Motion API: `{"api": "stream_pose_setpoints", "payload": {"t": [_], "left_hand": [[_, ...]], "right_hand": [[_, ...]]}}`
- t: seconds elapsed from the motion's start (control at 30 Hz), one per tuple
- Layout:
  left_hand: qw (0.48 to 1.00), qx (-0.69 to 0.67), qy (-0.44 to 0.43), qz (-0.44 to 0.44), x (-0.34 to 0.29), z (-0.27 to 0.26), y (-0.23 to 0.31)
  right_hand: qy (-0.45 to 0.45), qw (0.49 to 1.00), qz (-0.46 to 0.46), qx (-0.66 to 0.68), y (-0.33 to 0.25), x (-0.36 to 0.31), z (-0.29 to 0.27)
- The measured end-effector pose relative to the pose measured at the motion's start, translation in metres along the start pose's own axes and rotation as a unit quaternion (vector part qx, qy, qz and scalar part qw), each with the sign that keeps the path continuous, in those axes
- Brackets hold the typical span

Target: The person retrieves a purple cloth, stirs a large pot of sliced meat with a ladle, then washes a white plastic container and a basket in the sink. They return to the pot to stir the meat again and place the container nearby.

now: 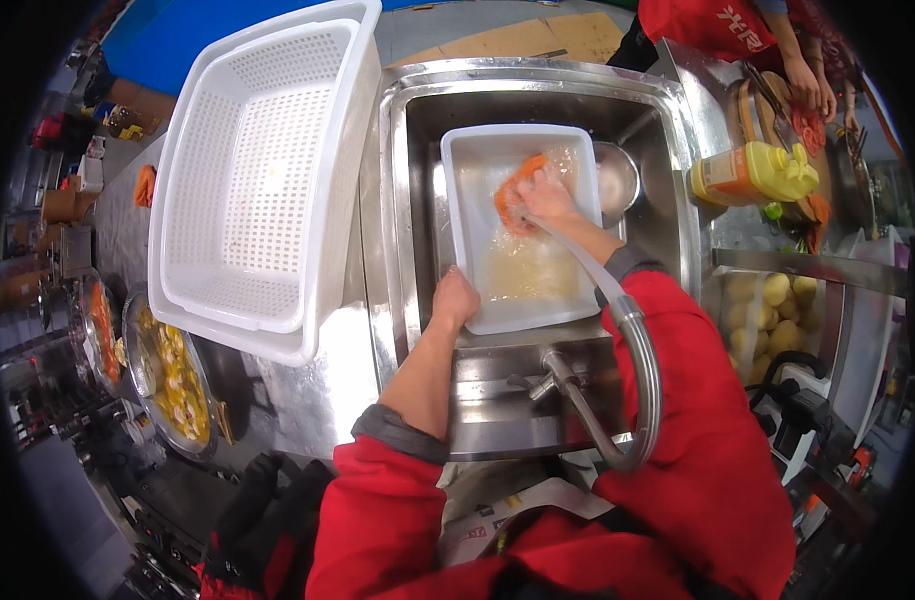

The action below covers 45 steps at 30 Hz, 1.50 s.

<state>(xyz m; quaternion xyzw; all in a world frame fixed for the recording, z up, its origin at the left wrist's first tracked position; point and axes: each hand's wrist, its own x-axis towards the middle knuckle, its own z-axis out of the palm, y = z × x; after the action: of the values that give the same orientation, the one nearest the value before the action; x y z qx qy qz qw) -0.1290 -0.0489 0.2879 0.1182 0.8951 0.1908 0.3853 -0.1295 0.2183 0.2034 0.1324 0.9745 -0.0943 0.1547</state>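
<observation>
A white rectangular basin (538, 322) sits slightly tilted in the steel sink (415, 140), with cloudy water in its bottom. Inside it, my right hand (548, 193) presses an orange cloth (508, 207) against the basin's inner surface, fingers partly blurred. At the basin's near left corner, my left hand (457, 300) is closed on the rim. A clear hose (585, 258) from the curved steel faucet (646, 385) runs past my right wrist into the basin. Behind the basin's right side lies a round metal bowl (618, 180), partly hidden.
White perforated baskets (328, 200) stand nested on the left counter, near a metal bowl of yellow food (173, 380). On the right are a yellow jug (753, 174), round pale vegetables (773, 315) and a co-worker's hand (810, 88) at a cutting board.
</observation>
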Motion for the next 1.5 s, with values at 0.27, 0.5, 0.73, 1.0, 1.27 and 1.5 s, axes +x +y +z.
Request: {"api": "stream_pose_setpoints", "payload": {"t": [0.27,0.5,0.73,1.0,1.27,1.5], "left_hand": [[0.999,-0.023,-0.027,-0.011,0.006,-0.003,-0.012],[0.964,-0.239,-0.065,-0.097,0.003,0.01,-0.016],[0.991,-0.119,0.052,0.039,0.01,0.016,-0.024],[0.966,-0.176,0.157,0.104,-0.009,-0.02,0.004],[0.935,-0.075,0.248,0.242,-0.043,-0.057,0.041],[0.941,0.043,0.213,0.26,-0.096,-0.09,0.081]], "right_hand": [[-0.084,0.988,-0.125,-0.031,-0.019,-0.072,0.026],[-0.299,0.812,-0.04,0.499,-0.071,-0.093,0.016],[-0.213,0.927,-0.23,0.206,-0.089,-0.131,-0.043],[-0.219,0.717,0.141,0.646,-0.043,-0.128,-0.071],[-0.01,0.592,0.191,0.783,-0.04,-0.075,-0.092],[0.165,0.789,0.238,0.542,-0.021,-0.094,-0.13]]}}
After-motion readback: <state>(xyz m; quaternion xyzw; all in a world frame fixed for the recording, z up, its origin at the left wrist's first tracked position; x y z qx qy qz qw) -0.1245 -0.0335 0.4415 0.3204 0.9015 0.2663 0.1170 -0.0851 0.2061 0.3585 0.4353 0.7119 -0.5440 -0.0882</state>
